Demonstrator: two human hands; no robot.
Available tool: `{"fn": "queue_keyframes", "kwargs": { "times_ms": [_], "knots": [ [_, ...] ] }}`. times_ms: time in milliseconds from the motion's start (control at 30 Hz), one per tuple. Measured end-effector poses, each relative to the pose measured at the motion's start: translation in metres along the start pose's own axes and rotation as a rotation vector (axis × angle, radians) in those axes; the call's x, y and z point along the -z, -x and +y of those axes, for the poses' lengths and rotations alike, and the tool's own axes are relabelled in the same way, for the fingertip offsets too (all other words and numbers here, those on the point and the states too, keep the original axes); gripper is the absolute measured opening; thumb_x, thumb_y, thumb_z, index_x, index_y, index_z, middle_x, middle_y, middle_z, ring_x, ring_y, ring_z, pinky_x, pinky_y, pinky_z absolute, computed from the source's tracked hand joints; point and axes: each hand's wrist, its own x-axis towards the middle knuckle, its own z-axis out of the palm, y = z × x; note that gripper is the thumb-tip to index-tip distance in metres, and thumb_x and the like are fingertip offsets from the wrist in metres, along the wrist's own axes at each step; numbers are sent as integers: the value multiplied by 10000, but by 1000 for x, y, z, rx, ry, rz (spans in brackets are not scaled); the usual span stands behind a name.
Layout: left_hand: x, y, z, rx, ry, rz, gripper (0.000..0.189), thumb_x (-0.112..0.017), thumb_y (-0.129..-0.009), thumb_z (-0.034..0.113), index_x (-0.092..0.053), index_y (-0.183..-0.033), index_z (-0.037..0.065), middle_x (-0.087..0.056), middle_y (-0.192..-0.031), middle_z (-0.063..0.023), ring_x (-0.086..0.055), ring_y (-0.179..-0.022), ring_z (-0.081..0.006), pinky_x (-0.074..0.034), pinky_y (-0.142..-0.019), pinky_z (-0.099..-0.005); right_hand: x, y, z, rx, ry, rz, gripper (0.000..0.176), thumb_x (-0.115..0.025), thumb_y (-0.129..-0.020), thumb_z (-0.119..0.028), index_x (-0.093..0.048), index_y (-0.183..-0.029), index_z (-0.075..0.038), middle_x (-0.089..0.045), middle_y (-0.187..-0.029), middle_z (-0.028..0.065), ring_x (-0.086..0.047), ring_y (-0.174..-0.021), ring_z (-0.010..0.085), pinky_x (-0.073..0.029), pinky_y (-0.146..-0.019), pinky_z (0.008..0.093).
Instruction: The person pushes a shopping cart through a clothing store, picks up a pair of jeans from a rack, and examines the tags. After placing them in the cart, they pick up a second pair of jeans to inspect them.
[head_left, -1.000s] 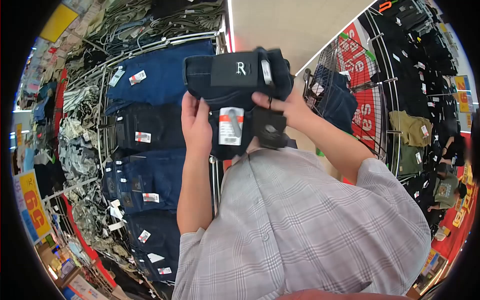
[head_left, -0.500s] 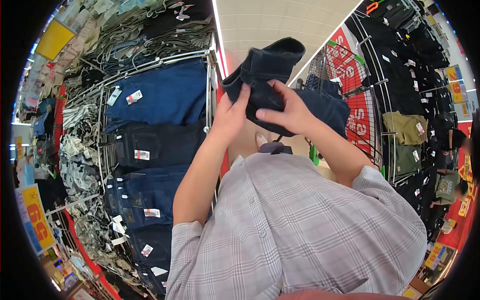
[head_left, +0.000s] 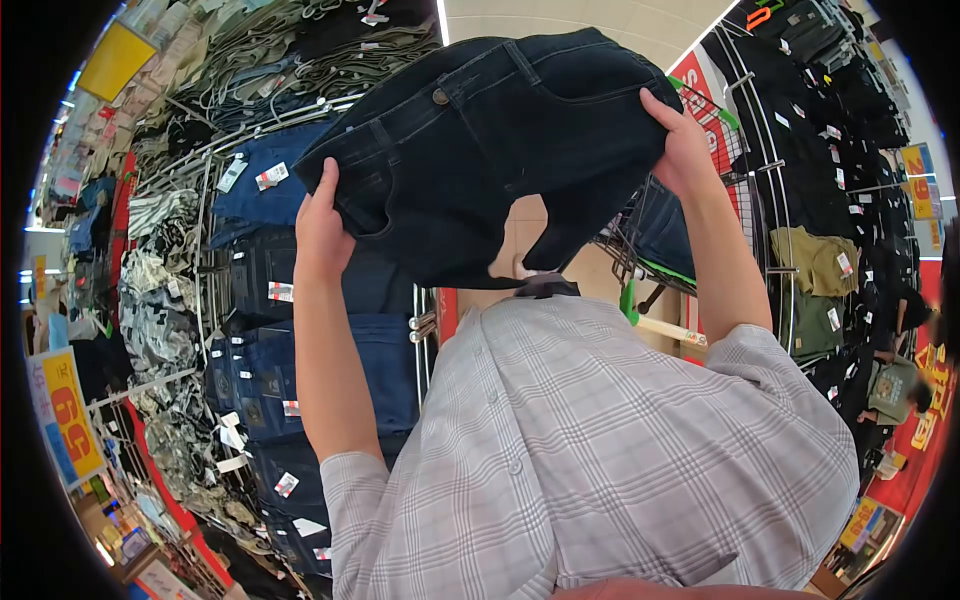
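Note:
A pair of dark blue jeans is spread out in front of me, its waistband at the top with a metal button, the legs hanging toward my feet. My left hand is closed on the waist side at the left, thumb on the front. At the right, my right hand grips the other side of the waist, its thumb near the front pocket. The fingers of both hands are mostly hidden behind the denim.
Folded jeans with tags lie on a metal rack to the left. A shopping cart stands ahead on the right with denim in it. Racks of dark trousers line the right side, where another person is farther off.
The jeans were bunched up between my hands. My hands have moved apart, left and right, and the jeans are now opened out with the front showing.

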Motion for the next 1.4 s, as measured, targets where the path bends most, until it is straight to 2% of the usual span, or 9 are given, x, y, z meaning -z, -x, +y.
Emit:
{"fn": "queue_keyframes", "kwargs": {
  "times_ms": [333, 533, 633, 833, 1000, 1200, 1300, 1367, 1400],
  "knots": [
    [-1, 2, 10, -87, -97, 26, 375, -573, -1030, 258, -589, -1287, -15, -674, -1218, -109, -669, -1084, -217, -547, -915, -340, 5, -4, -4, 19, -10, -84, 334, -600, -991, -145, -604, -1273, 35, -675, -1233, 165, -678, -1090, 260, -549, -966, 398],
    [-3, -2, 9, -161, -176, 8, 375, -592, -1026, 270, -609, -1270, -15, -672, -1212, -88, -647, -1085, -184, -522, -916, -323, 13, -7, -6, 67, 11, -83, 335, -641, -957, -106, -601, -1251, 49, -693, -1174, 160, -686, -1058, 252, -558, -937, 383],
    [-6, -1, 9, -188, -195, 22, 373, -595, -1025, 273, -615, -1265, -13, -670, -1212, -82, -639, -1088, -175, -512, -915, -312, 11, 0, -8, 56, 48, -75, 327, -605, -982, -104, -594, -1276, 39, -673, -1228, 166, -666, -1112, 262, -520, -1006, 396],
    [-10, 1, 9, -191, -203, 29, 375, -594, -1027, 267, -610, -1276, -13, -661, -1227, -78, -629, -1097, -165, -499, -928, -298, 22, -6, -9, 63, 105, -240, 379, -656, -940, -70, -577, -1291, 49, -676, -1212, 161, -665, -1098, 245, -511, -992, 369],
    [-7, 4, 10, -157, -189, 43, 390, -589, -1030, 272, -598, -1295, -14, -651, -1246, -81, -628, -1096, -167, -502, -929, -299, 12, -11, -2, 47, 415, -247, 419, -710, -928, -173, -594, -1275, 32, -694, -1168, 122, -679, -1045, 193, -535, -930, 333],
    [-6, 9, 15, -158, -180, 17, 362, -575, -1034, 251, -600, -1294, 0, -663, -1240, -93, -661, -1089, -195, -533, -907, -317, 1, -19, 4, 64, 314, -74, 343, -745, -914, -236, -691, -1128, 26, -739, -1051, 111, -700, -936, 160, -532, -867, 270],
    [-10, 13, 21, -174, -285, 14, 418, -576, -1034, 278, -574, -1326, -21, -666, -1228, -87, -657, -1076, -175, -523, -903, -300, -3, -26, 2, 110, 312, -67, 350, -746, -916, -264, -700, -1116, 19, -740, -1041, 103, -701, -914, 152, -535, -837, 262],
    [-15, 16, 25, -252, -594, 97, 512, -575, -1033, 328, -529, -1370, -55, -648, -1261, -91, -626, -1113, -160, -488, -943, -285, -5, -29, -1, 141, 331, -65, 351, -745, -917, -275, -704, -1110, 16, -741, -1033, 97, -701, -900, 149, -536, -821, 258],
    [-22, 21, 28, -253, -593, 98, 512, -575, -1033, 328, -529, -1370, -55, -648, -1261, -91, -626, -1113, -160, -488, -943, -285, -6, -30, -3, 150, 359, -64, 352, -745, -917, -281, -705, -1106, 13, -742, -1021, 92, -701, -883, 145, -537, -805, 254]
  ]
}}
